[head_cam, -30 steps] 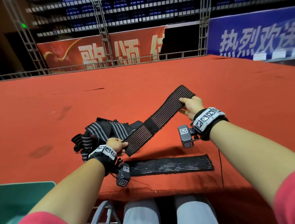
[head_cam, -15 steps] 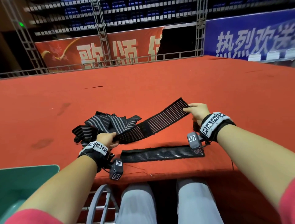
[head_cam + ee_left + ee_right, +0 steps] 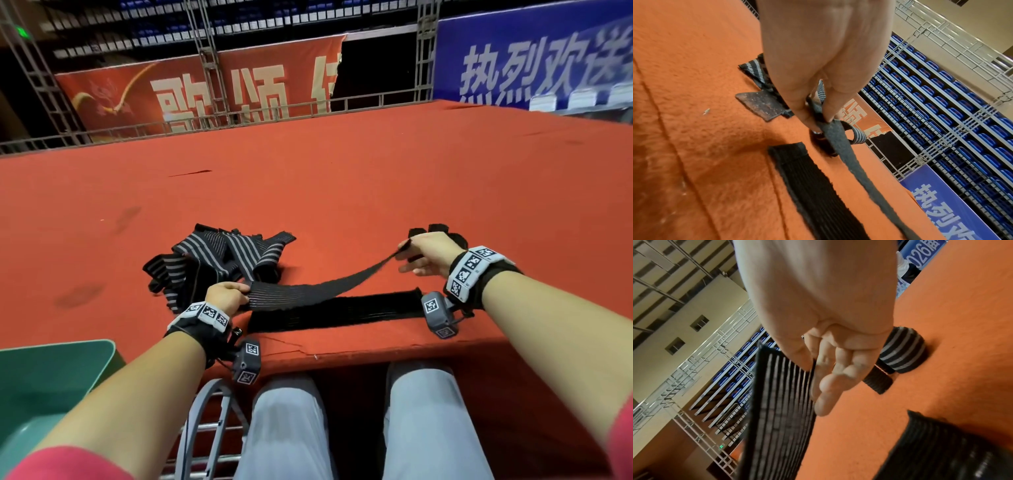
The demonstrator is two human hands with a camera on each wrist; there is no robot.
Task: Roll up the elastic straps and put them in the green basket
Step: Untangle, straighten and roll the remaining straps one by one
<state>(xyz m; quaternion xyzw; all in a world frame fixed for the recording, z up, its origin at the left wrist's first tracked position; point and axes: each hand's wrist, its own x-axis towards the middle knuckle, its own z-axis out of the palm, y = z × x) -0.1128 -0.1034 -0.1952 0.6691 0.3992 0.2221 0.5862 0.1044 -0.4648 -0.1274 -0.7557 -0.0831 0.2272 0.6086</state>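
Pinching one elastic strap [image 3: 318,289] taut, both grips, left hand [image 3: 224,297] and right hand [image 3: 428,251], hide its ends.

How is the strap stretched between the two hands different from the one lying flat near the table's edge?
The held strap hangs off the red table, pinched by the left hand and right hand; the flat strap lies untouched on it. The held strap shows pale stripes and the flat strap looks almost plain black. Both are long, dark, unrolled elastic bands.

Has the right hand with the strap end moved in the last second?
Yes. The right hand has come down toward the red table, lowering the held strap closer to the flat strap lying there.
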